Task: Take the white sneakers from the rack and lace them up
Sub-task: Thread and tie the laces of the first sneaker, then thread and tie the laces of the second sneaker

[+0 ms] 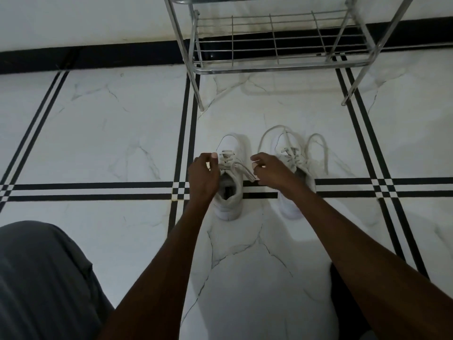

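Two white sneakers stand side by side on the tiled floor, toes pointing away from me. The left sneaker (232, 143) has its lace (241, 168) crossed over the tongue. My left hand (203, 177) pinches one lace end at the shoe's left side. My right hand (269, 170) pinches the other end, pulled out to the shoe's right. The right sneaker (286, 146) sits partly behind my right wrist, and its loose lace (318, 148) loops out over the floor on both sides.
A metal wire shoe rack (277, 42) stands just beyond the sneakers against the wall, its lowest shelf bare. The floor (110, 131) is white marble tile with black stripes. My grey-trousered knee (41, 278) fills the lower left corner.
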Demonstrator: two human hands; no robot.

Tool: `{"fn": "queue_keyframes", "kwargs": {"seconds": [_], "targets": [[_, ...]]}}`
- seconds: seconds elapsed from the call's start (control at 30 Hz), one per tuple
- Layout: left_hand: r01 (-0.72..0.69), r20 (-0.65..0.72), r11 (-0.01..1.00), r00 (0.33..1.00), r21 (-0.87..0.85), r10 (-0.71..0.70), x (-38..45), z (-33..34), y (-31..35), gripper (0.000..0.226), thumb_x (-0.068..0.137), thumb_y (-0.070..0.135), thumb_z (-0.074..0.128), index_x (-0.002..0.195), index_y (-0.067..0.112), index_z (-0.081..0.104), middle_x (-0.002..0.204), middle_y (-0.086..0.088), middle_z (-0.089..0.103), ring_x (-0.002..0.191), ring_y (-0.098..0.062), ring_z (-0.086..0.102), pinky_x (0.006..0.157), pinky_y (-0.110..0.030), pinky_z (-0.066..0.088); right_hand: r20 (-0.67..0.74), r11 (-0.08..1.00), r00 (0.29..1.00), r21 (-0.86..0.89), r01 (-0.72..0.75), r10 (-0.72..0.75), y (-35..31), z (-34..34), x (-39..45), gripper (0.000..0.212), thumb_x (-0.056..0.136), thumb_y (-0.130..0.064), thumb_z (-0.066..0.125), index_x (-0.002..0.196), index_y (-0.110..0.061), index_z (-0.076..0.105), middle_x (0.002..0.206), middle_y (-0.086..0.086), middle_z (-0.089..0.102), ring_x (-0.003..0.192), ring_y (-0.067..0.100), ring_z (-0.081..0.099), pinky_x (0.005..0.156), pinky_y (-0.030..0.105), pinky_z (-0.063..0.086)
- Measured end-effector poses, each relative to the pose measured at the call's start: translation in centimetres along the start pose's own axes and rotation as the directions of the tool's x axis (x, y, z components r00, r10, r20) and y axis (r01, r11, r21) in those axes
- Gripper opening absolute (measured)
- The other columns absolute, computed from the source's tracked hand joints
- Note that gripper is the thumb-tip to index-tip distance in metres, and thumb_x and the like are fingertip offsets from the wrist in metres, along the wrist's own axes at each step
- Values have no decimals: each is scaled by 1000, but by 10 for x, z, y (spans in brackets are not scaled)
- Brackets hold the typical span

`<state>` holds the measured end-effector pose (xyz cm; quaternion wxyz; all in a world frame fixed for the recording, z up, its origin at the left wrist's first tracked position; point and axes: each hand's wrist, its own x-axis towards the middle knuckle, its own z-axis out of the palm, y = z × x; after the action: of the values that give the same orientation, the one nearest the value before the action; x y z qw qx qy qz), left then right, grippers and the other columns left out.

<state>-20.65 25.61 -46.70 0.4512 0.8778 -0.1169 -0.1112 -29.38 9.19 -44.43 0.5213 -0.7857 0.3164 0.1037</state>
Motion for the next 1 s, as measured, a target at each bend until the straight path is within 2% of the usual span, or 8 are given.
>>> {"fn": "queue_keyframes", "kwargs": {"seconds": [0.07, 0.17, 0.3, 0.4, 0.47, 0.6, 0.87, 1.0], "targets": [[-136, -88, 988, 986, 74, 142, 1, 8, 15, 29, 103, 33, 49, 108, 12, 68, 106, -6, 71, 105, -23, 63, 89, -32, 50, -84, 989, 996, 148, 27, -14, 2, -20, -4, 25, 96, -13, 54, 120, -9, 61, 116, 16, 68, 99, 30, 71, 83, 43, 61], [-235, -2, 971, 972, 52, 235, -5, 30, 48, 17, 100, 20, 55, 95, 10, 68, 89, -4, 71, 82, -17, 65, 73, -11, 46, -245, 980, 968, 177, 91, -46, 12, -58, -14, 12, 91, -13, 65, 100, -8, 70, 92, 10, 75, 82, 22, 75, 67, 30, 56], [-90, 309, 996, 948, 19, 80, -17, 78, 72, 30, 99, 33, 60, 101, 7, 75, 95, -8, 77, 85, -21, 71, 84, -40, 59, -467, 996, 883, -88, 19, -58, 40, -94, -26, 16, 87, -21, 69, 96, -9, 75, 94, 3, 75, 85, 13, 68, 70, 13, 46], [-70, 437, 996, 899, 61, 36, -24, 106, 75, 41, 96, 39, 65, 115, 3, 73, 112, -13, 75, 101, -28, 71, 89, -36, 55, -402, 986, 916, -150, -70, 4, 59, -95, -26, 33, 88, -33, 68, 109, -7, 73, 106, 9, 75, 100, 24, 69, 87, 28, 51], [-80, 416, 993, 909, 85, 37, -27, 117, 76, 47, 93, 40, 68, 121, 3, 71, 115, -17, 70, 103, -30, 69, 88, -34, 52, -360, 989, 933, -127, -73, 22, 65, -90, -26, 37, 89, -37, 68, 113, -9, 72, 110, 9, 74, 105, 25, 68, 93, 35, 52], [-129, 379, 991, 919, 38, 105, -24, 124, 73, 46, 89, 36, 73, 129, 14, 68, 122, -14, 63, 109, -26, 66, 98, -40, 55, -374, 994, 926, -106, 15, -54, 69, -81, -24, 28, 90, -30, 68, 112, -12, 72, 112, 7, 74, 103, 22, 68, 92, 31, 52], [-137, 375, 990, 920, 29, 116, -22, 105, 70, 17, 84, 30, 75, 95, 17, 73, 102, -6, 71, 90, -21, 70, 82, -39, 59, -276, 999, 961, -43, -27, 15, 55, -72, -20, 24, 89, -25, 69, 105, -8, 73, 108, 10, 73, 102, 24, 66, 88, 37, 53], [-136, 345, 989, 932, 50, 111, -23, 93, 60, 11, 83, 23, 76, 88, 14, 72, 95, -5, 73, 87, -21, 71, 79, -44, 60, -275, 992, 961, -120, -32, -2, 52, -59, -14, 19, 90, -19, 66, 104, -9, 74, 108, 8, 73, 100, 22, 67, 73, 25, 44]]}}
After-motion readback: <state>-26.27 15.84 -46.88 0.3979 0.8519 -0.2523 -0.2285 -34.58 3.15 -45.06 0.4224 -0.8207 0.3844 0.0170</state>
